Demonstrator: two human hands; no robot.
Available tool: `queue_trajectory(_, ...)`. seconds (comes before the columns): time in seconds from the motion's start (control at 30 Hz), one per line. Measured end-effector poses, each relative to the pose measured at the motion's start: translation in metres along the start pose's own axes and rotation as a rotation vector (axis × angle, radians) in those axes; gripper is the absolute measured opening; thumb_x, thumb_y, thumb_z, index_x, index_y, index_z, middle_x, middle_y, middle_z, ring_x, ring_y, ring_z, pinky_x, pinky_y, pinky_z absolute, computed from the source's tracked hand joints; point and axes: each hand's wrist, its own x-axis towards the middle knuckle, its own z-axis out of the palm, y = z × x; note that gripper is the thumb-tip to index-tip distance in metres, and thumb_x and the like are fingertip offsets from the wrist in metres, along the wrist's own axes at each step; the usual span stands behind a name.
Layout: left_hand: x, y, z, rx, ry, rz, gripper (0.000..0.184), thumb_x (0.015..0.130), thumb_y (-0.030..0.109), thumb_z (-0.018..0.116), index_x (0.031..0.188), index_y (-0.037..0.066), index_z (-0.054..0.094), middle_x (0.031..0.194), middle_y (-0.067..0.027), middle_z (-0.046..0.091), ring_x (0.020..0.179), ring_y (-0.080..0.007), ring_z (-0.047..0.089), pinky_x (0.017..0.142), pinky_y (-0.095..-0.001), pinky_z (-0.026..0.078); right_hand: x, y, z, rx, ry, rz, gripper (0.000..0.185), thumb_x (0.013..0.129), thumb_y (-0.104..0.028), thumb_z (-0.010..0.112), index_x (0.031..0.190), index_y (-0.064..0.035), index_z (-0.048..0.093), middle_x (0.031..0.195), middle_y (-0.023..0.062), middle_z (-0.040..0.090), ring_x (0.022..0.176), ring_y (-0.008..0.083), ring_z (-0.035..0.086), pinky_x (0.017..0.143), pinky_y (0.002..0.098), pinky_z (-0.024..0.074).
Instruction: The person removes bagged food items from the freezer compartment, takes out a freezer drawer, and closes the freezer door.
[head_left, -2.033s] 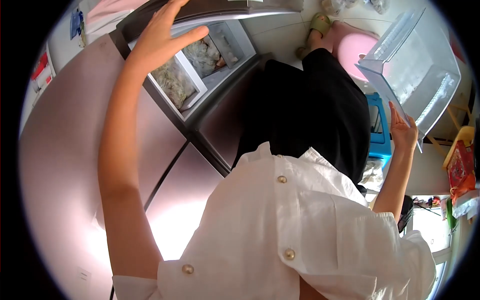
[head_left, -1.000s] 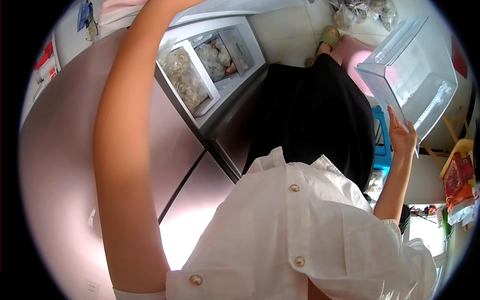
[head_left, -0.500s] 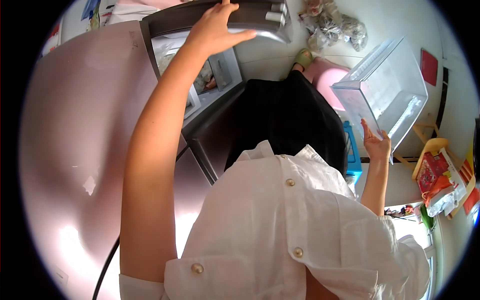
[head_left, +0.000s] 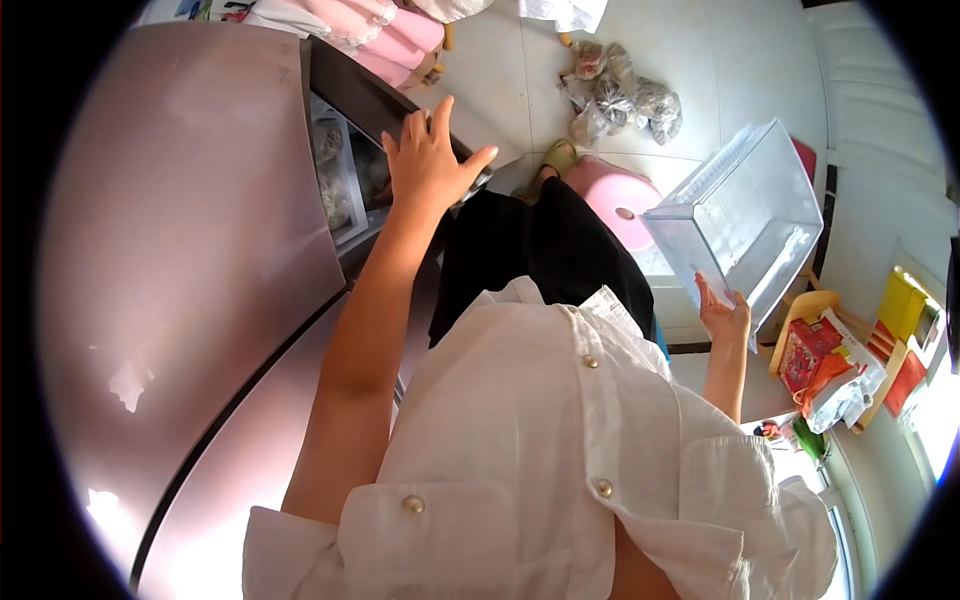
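My left hand (head_left: 428, 168), fingers spread, lies against the dark edge of the fridge door (head_left: 365, 90), which stands partly open. Behind it, inside the compartment, a white-framed drawer (head_left: 350, 190) holds bagged food, partly hidden by the door and my forearm. On the right, my right hand (head_left: 724, 312) grips the lower edge of a clear plastic drawer (head_left: 745, 215). That drawer is tilted, and no contents can be made out in it.
A pink stool (head_left: 612, 200) stands beyond my legs, close to the clear drawer. Several plastic bags (head_left: 615, 95) lie on the tiled floor. At the right is a wooden chair (head_left: 815, 305) with a red box (head_left: 808, 352) and bags. Pink cloth (head_left: 375, 35) hangs behind the door.
The fridge door has swung further toward closed with my left hand on it, covering more of the compartment. My view has turned, and the clear drawer, still in my right hand, appears lower and further left.
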Motion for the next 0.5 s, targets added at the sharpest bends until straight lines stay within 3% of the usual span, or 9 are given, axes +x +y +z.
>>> queue_trajectory(0.07, -0.007, -0.006, 0.011, 0.032, 0.042, 0.048, 0.075, 0.07, 0.045, 0.073, 0.128, 0.005, 0.048, 0.136, -0.0133, 0.042, 0.132, -0.0255, 0.034, 0.109, -0.0585, 0.016, -0.002, 0.003, 0.003, 0.022, 0.034, -0.008, 0.054, 0.096, -0.022, 0.036, 0.126, 0.0186, 0.019, 0.133, 0.0433, 0.029, 0.117, 0.0519, 0.045, 0.091, 0.0474, 0.0516)
queue_trajectory(0.17, -0.018, -0.012, 0.027, 0.058, -0.129, 0.215, 0.062, 0.072, 0.04, 0.073, 0.12, 0.005, 0.055, 0.133, -0.0111, 0.047, 0.129, -0.0233, 0.038, 0.111, -0.0553, 0.015, -0.001, 0.003, 0.007, 0.033, 0.061, 0.003, 0.052, 0.095, -0.022, 0.037, 0.125, 0.0176, 0.02, 0.133, 0.0431, 0.03, 0.116, 0.0517, 0.046, 0.089, 0.0476, 0.0528)
queue_trajectory(0.23, -0.035, -0.013, 0.034, -0.007, -0.326, 0.158, 0.045, 0.074, 0.04, 0.072, 0.102, 0.005, 0.065, 0.112, -0.0073, 0.062, 0.115, -0.023, 0.052, 0.113, -0.0496, 0.012, 0.001, 0.001, 0.005, 0.012, 0.085, -0.023, 0.052, 0.095, -0.021, 0.037, 0.126, 0.0172, 0.02, 0.133, 0.0428, 0.03, 0.115, 0.0517, 0.047, 0.088, 0.0479, 0.0534)
queue_trajectory(0.3, -0.043, -0.022, 0.038, 0.093, -0.496, 0.093, 0.044, 0.074, 0.039, 0.072, 0.1, 0.004, 0.066, 0.103, -0.0078, 0.065, 0.112, -0.0239, 0.053, 0.114, -0.0478, 0.013, 0.001, 0.0, 0.006, 0.035, 0.104, 0.0, 0.051, 0.093, -0.019, 0.038, 0.125, 0.016, 0.021, 0.134, 0.0422, 0.029, 0.115, 0.0525, 0.047, 0.085, 0.0489, 0.0544)
queue_trajectory(0.4, -0.05, -0.032, 0.042, 0.111, -0.518, 0.013, 0.044, 0.074, 0.038, 0.071, 0.1, 0.003, 0.067, 0.1, -0.0127, 0.067, 0.114, -0.0271, 0.053, 0.114, -0.047, 0.01, 0.004, -0.004, 0.008, 0.049, 0.115, 0.028, 0.054, 0.091, -0.017, 0.039, 0.127, 0.0168, 0.017, 0.136, 0.0407, 0.027, 0.115, 0.0527, 0.047, 0.084, 0.0491, 0.0551)
queue_trajectory(0.5, -0.064, -0.049, 0.051, 0.151, -0.411, -0.031, 0.042, 0.075, 0.039, 0.069, 0.097, 0.002, 0.068, 0.101, -0.0201, 0.066, 0.117, -0.0313, 0.052, 0.115, -0.0457, 0.005, 0.006, -0.006, 0.006, 0.059, 0.115, 0.061, 0.056, 0.091, -0.016, 0.039, 0.129, 0.0167, 0.014, 0.138, 0.0393, 0.025, 0.114, 0.0524, 0.047, 0.084, 0.0489, 0.0554)
